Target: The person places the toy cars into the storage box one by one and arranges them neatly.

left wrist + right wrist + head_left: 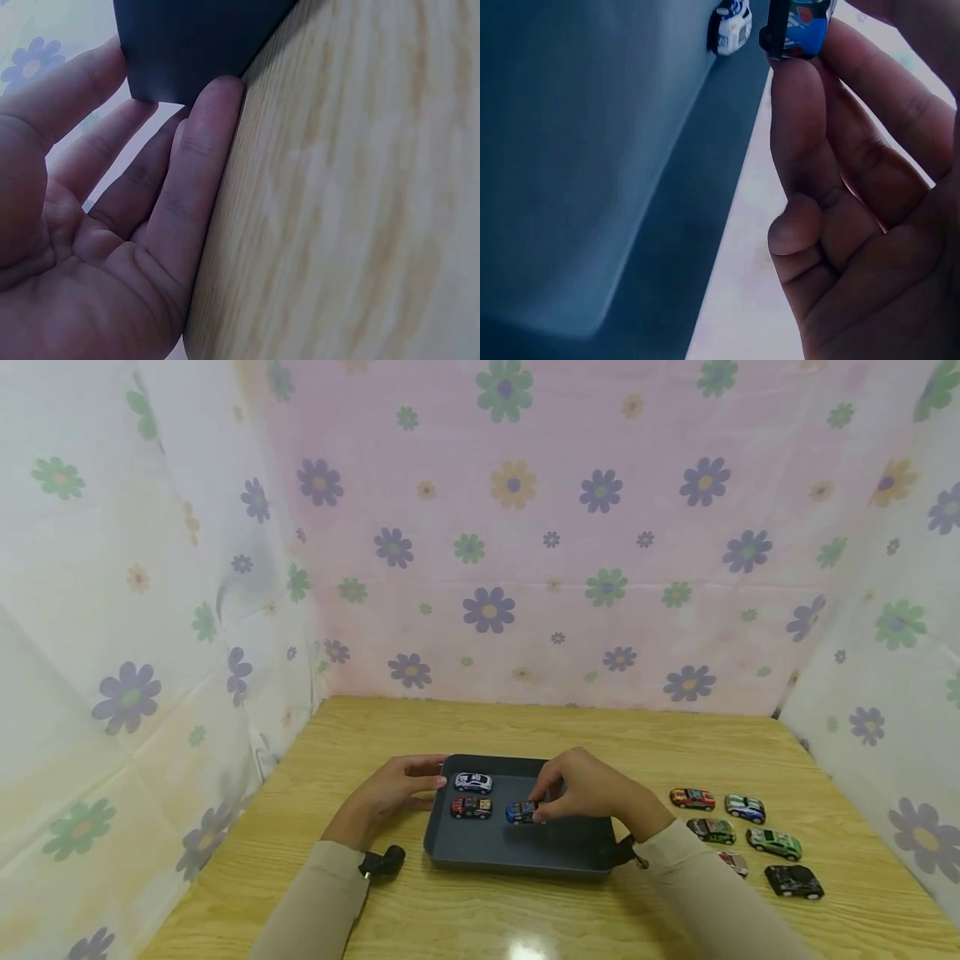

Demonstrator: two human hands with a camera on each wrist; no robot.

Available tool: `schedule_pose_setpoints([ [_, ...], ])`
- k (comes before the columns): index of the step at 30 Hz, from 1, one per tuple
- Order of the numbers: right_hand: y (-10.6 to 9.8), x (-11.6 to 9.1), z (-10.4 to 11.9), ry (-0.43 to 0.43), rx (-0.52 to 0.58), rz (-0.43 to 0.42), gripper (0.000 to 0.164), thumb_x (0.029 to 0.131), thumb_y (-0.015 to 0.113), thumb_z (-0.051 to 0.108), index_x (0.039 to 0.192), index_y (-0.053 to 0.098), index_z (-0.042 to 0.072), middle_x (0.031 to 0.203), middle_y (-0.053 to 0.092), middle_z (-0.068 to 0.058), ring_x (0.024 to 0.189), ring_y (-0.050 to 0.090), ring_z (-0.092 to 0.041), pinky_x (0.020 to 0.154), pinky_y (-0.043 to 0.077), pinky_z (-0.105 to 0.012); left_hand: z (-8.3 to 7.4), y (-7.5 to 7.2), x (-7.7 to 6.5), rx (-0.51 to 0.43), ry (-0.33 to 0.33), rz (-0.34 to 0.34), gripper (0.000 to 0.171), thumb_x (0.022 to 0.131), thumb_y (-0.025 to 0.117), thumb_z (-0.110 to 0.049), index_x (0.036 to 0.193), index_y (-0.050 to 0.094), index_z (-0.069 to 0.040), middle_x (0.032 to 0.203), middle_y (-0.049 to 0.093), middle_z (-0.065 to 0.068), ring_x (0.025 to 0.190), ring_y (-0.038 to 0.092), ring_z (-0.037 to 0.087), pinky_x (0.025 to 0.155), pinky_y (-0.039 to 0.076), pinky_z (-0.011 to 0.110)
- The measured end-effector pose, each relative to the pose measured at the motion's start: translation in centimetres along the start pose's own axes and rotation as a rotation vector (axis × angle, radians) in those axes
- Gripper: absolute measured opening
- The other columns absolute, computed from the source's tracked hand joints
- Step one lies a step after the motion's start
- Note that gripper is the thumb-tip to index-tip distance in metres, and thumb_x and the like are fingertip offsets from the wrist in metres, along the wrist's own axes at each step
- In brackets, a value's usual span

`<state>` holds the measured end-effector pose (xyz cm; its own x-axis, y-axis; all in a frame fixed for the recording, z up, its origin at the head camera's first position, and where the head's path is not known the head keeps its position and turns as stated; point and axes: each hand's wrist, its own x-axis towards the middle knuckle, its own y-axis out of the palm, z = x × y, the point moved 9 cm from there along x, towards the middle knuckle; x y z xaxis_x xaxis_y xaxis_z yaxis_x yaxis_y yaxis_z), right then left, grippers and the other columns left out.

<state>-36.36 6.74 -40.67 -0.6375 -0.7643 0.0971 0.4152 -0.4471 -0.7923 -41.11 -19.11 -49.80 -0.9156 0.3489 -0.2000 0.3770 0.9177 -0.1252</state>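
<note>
My right hand (588, 785) pinches a blue toy car (521, 812) between thumb and fingers, low over the inside of a dark grey tray (517, 863). In the right wrist view, the car's blue side (804, 36) shows at the fingertips. Left of it in the tray are a white toy car (473, 782) and a red toy car (471, 808) with a tan rear. My left hand (390, 793) touches the tray's left side with fairly straight fingers. Seen from the left wrist, the fingertips meet the tray's corner (187, 45), the lowest finger lying along the table.
Right of the tray, several toy cars stand on the wooden table (420, 910), among them a red-yellow car (692, 798), a green car (774, 842) and a black car (794, 882). My right forearm partly covers a pale red car (733, 862). Flowered curtains (555, 527) enclose the table.
</note>
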Motion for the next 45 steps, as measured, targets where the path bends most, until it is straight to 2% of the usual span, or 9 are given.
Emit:
schedule_pose_setpoints([
  [11, 2.1, 2.2, 0.6, 0.054, 0.067, 0.096, 0.009, 0.088, 0.085, 0.022, 0.096, 0.083, 0.021, 0.094, 0.076, 0.008, 0.075, 0.073, -0.005, 0.067, 0.062, -0.024, 0.0, 0.0, 0.1, 0.009, 0.015, 0.014, 0.063, 0.094, 0.078, -0.025, 0.151, 0.054, -0.015, 0.151, 0.055, 0.016, 0.123, 0.066, 0.029, 0.093, 0.063, 0.045],
  [20, 3.5, 4.3, 0.9, 0.044, 0.011, 0.147, 0.009, 0.086, 0.087, 0.026, 0.093, 0.084, 0.022, 0.083, 0.076, 0.015, 0.072, 0.071, 0.000, 0.066, 0.061, -0.021, 0.0, -0.2, 0.0, 0.031, 0.021, 0.003, 0.063, 0.093, 0.080, -0.027, 0.151, 0.055, -0.016, 0.151, 0.055, 0.016, 0.122, 0.067, 0.029, 0.093, 0.063, 0.045],
  [28, 5.0, 5.6, 0.6, 0.062, -0.007, 0.197, 0.008, 0.085, 0.088, 0.026, 0.090, 0.084, 0.023, 0.079, 0.075, 0.019, 0.072, 0.071, 0.001, 0.066, 0.060, -0.020, -0.1, 0.0, 0.1, -0.006, 0.010, 0.013, 0.062, 0.095, 0.078, -0.023, 0.151, 0.055, -0.013, 0.149, 0.057, 0.017, 0.120, 0.068, 0.028, 0.092, 0.063, 0.044],
  [37, 5.8, 6.4, 1.2, 0.076, -0.038, 0.208, 0.009, 0.082, 0.090, 0.029, 0.085, 0.082, 0.026, 0.077, 0.073, 0.021, 0.072, 0.070, 0.002, 0.066, 0.059, -0.019, -0.3, 0.1, 0.0, 0.000, 0.008, 0.022, 0.060, 0.096, 0.077, -0.022, 0.151, 0.054, -0.012, 0.149, 0.056, 0.018, 0.123, 0.066, 0.029, 0.093, 0.063, 0.044],
  [45, 6.3, 7.2, 1.7, 0.068, -0.056, 0.211, 0.011, 0.082, 0.090, 0.029, 0.087, 0.082, 0.024, 0.079, 0.074, 0.020, 0.073, 0.069, 0.004, 0.066, 0.059, -0.017, -0.4, 0.0, -0.1, 0.012, 0.015, 0.026, 0.061, 0.096, 0.077, -0.023, 0.151, 0.054, -0.011, 0.150, 0.056, 0.018, 0.123, 0.067, 0.029, 0.092, 0.063, 0.044],
])
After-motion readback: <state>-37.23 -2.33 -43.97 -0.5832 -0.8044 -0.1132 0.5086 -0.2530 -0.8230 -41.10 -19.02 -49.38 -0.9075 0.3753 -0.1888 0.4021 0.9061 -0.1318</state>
